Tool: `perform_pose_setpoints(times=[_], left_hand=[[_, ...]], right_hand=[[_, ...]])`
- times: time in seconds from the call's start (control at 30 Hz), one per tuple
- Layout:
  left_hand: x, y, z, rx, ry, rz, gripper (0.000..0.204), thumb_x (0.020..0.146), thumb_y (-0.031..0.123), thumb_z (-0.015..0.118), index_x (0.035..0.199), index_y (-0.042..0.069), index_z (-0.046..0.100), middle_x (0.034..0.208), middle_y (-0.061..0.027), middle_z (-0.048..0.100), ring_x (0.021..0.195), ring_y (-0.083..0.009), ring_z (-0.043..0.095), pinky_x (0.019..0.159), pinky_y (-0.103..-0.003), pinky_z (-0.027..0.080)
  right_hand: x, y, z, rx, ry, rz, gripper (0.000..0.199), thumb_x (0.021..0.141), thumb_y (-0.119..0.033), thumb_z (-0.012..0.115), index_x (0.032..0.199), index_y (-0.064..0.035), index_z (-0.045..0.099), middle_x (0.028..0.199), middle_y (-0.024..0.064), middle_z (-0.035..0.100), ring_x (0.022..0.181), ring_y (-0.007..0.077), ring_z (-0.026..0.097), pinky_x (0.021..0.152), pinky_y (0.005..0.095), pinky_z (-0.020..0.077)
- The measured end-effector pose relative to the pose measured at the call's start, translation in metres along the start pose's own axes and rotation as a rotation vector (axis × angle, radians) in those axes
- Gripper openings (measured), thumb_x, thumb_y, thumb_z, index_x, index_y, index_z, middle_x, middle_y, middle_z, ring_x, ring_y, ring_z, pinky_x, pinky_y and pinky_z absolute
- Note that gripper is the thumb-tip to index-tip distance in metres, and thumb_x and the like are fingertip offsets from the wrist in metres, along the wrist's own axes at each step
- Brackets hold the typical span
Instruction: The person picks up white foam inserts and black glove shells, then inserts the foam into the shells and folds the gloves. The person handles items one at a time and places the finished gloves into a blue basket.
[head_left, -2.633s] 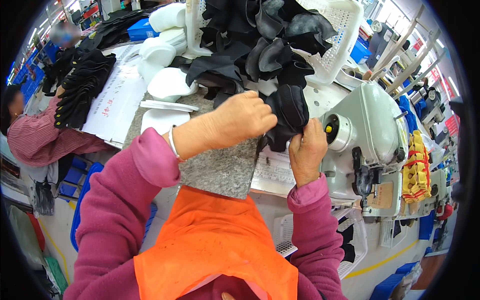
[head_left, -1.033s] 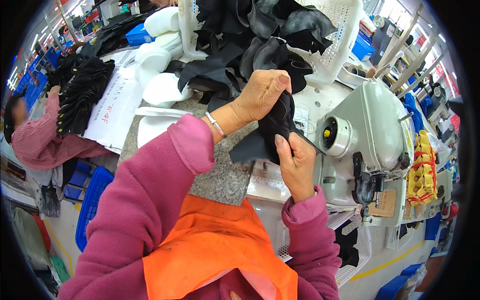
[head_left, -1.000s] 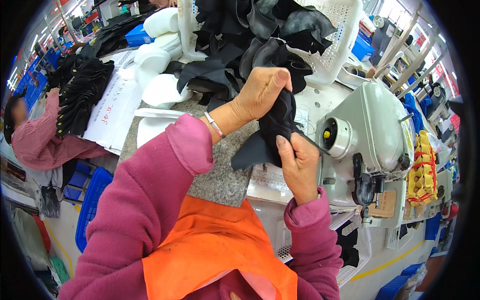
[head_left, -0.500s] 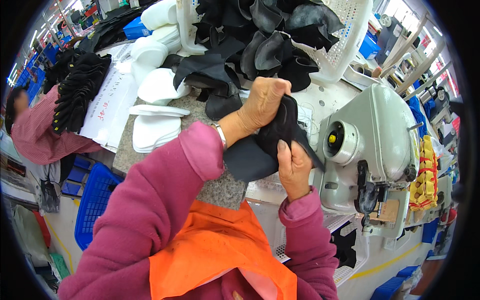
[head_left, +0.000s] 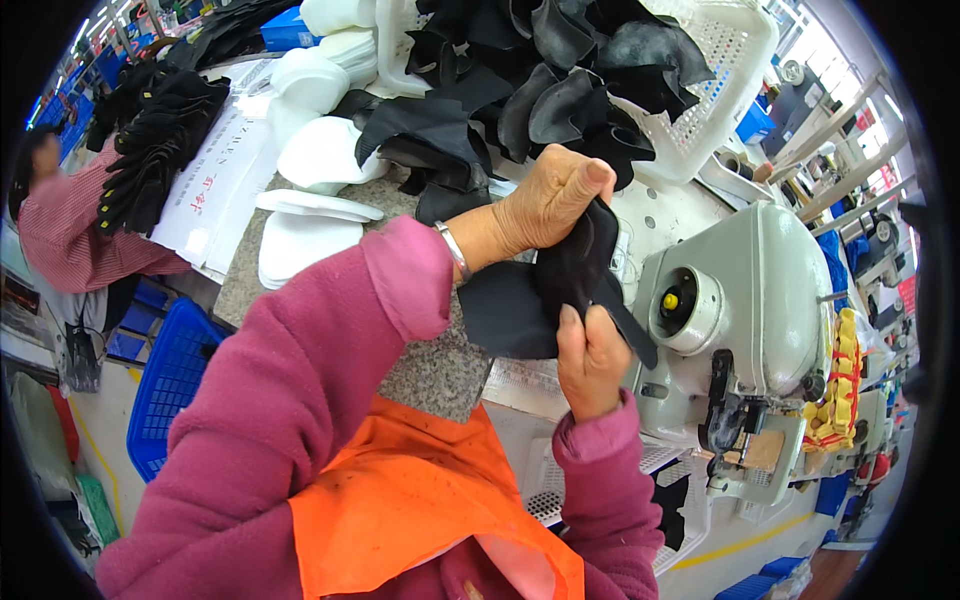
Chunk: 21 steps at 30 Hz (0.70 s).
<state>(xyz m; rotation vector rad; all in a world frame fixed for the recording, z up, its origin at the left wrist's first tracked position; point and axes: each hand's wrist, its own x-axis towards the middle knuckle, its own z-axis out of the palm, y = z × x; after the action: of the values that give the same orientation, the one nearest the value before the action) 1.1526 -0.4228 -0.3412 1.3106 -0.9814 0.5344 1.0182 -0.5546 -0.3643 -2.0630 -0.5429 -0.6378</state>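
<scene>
Currently, black piece (head_left: 575,265) just off centre toward two o'clock; matte, curved body, flat flap spreading toward eight; left hand (head_left: 555,198) clamped on its upper end, right hand (head_left: 595,362) pinching its lower end; grey speckled slab (head_left: 435,385) toward seven; white tabletop (head_left: 665,210) toward two; pale green machine (head_left: 740,300) at three; co-worker's striped sleeve (head_left: 80,228) near nine; white perforated basket (head_left: 725,95) at one, heaped with curved black pieces (head_left: 560,105); blue basket (head_left: 165,390) between eight and nine, contents unclear.
</scene>
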Motion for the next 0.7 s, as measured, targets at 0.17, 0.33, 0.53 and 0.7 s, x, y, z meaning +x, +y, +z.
perform_pose_setpoints(times=[0.17, 0.33, 0.53, 0.7], left_hand=[[-0.004, -0.006, 0.003, 0.026, -0.053, 0.01, 0.062, 0.102, 0.048, 0.034, 0.07, -0.003, 0.05, 0.06, -0.0099, 0.05, 0.055, -0.0193, 0.048, 0.054, -0.031, 0.038], [-0.022, -0.006, 0.003, 0.122, 0.225, -0.068, 0.054, 0.102, 0.047, 0.035, 0.081, 0.001, 0.055, 0.075, -0.0048, 0.055, 0.069, -0.0137, 0.052, 0.064, -0.025, 0.042], [-0.078, 0.004, 0.001, 0.2, 0.185, -0.628, 0.059, 0.102, 0.048, 0.032, 0.092, -0.003, 0.059, 0.083, -0.0114, 0.06, 0.077, -0.0207, 0.056, 0.076, -0.035, 0.046], [-0.084, -0.005, 0.003, 0.228, 0.093, -0.56, 0.063, 0.101, 0.049, 0.027, 0.075, -0.003, 0.051, 0.07, -0.0242, 0.056, 0.065, -0.0442, 0.048, 0.063, -0.048, 0.039]], right_hand=[[-0.009, 0.006, 0.005, -0.067, 0.058, 0.104, 0.02, 0.087, -0.006, 0.064, 0.071, -0.001, 0.052, 0.063, 0.0118, 0.048, 0.053, 0.0234, 0.045, 0.052, 0.036, 0.0406], [-0.01, 0.012, 0.009, -0.015, 0.092, 0.097, 0.018, 0.088, -0.006, 0.064, 0.074, -0.0001, 0.054, 0.063, 0.0084, 0.05, 0.055, 0.0176, 0.046, 0.054, 0.0321, 0.0408], [-0.006, -0.004, -0.001, -0.159, 0.072, 0.138, 0.019, 0.089, -0.009, 0.066, 0.075, 0.002, 0.058, 0.06, 0.0063, 0.051, 0.053, 0.0132, 0.045, 0.052, 0.0289, 0.0405], [0.002, -0.012, -0.003, -0.157, 0.091, 0.144, 0.029, 0.089, -0.01, 0.066, 0.066, 0.0018, 0.054, 0.053, 0.0085, 0.045, 0.047, 0.0138, 0.04, 0.046, 0.0314, 0.0345]])
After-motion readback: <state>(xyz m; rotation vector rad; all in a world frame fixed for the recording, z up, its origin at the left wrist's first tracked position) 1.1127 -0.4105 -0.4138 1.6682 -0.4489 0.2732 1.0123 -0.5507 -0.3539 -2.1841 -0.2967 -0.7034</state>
